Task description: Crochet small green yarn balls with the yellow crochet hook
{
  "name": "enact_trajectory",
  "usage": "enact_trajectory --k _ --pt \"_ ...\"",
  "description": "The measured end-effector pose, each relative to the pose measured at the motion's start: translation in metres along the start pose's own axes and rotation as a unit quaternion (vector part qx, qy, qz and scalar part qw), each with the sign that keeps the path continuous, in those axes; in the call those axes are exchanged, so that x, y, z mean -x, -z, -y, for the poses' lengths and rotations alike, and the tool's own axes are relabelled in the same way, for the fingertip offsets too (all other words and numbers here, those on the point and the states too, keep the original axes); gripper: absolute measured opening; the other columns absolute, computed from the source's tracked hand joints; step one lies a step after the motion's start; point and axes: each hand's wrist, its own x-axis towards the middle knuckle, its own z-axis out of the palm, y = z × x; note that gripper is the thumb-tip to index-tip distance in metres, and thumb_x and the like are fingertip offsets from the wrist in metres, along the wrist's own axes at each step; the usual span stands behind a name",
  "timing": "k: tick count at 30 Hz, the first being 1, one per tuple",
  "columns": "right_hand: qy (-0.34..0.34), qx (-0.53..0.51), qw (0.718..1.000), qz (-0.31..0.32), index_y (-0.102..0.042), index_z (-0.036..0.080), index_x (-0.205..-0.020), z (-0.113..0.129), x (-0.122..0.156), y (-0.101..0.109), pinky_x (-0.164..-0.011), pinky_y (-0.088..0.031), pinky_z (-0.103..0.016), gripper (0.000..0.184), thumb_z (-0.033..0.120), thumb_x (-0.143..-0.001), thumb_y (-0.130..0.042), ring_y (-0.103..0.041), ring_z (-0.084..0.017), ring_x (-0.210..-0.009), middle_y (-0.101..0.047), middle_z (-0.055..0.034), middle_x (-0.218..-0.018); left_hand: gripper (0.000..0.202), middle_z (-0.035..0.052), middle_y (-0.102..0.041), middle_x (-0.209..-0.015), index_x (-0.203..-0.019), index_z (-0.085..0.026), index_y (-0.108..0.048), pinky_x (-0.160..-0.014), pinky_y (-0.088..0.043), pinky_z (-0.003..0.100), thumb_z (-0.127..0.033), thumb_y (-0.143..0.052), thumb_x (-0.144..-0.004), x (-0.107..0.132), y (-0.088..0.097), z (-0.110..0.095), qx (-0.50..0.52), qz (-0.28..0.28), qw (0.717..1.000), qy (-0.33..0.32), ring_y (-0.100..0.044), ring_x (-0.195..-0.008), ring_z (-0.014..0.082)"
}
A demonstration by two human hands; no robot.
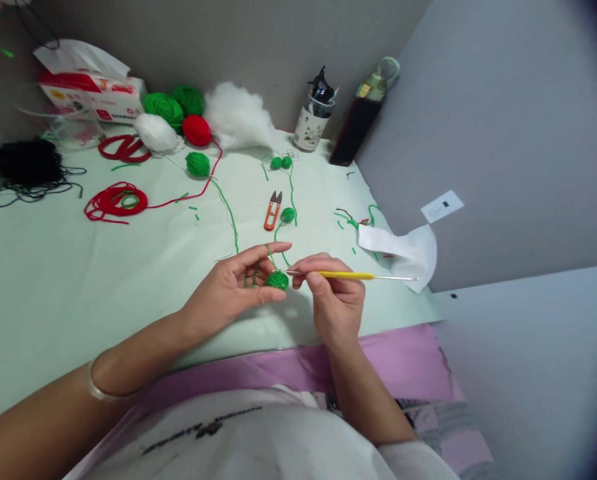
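Observation:
My left hand (pixel 238 283) holds a small green crocheted ball (pixel 277 280) between thumb and fingers, its index finger stretched out with green yarn looped over it. In my right hand (pixel 335 293) is a crochet hook (pixel 345 275) with a yellow handle, gripped like a pen. The hook's left tip meets the top of the ball; its other metal end points right. Beyond my hands lie orange thread snips (pixel 272 211) and another small green ball (pixel 287 215) with a yarn tail. Farther back sit two joined green balls (pixel 281 163).
At the back stand a tissue box (pixel 98 97), green yarn balls (pixel 163 110), white stuffing (pixel 238 117), a pen cup (pixel 312 123) and a dark bottle (pixel 358 123). Red yarn (pixel 123 200) and red scissors (pixel 124 148) lie left, black cord (pixel 25 163) farther left. Crumpled white paper (pixel 403 250) lies right.

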Motion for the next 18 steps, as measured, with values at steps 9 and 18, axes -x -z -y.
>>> enact_trajectory --k 9,18 --pt "0.055 0.120 0.987 0.089 -0.079 0.033 -0.108 0.005 0.010 0.001 -0.088 -0.059 -0.040 0.020 0.022 -0.096 -0.069 -0.071 -0.022 -0.101 -0.078 -0.0051 -0.107 0.061 -0.0016 -0.048 -0.088 -0.138 -0.031 -0.068 -0.089 -0.044 0.032 -0.025 -0.083 -0.079 0.001 0.001 -0.001 -0.135 -0.093 0.979 -0.125 -0.051 -0.085 0.0179" --pt "0.033 0.098 0.993 0.056 -0.082 0.033 -0.103 0.006 0.002 -0.002 -0.088 -0.060 -0.040 0.017 0.024 -0.095 -0.070 -0.072 -0.022 -0.101 -0.078 -0.0052 -0.106 0.077 0.0012 -0.065 -0.099 -0.145 -0.027 -0.061 -0.091 -0.048 0.033 -0.028 -0.089 -0.073 0.000 0.002 -0.006 -0.014 -0.004 1.000 -0.012 -0.061 -0.094 0.0190"
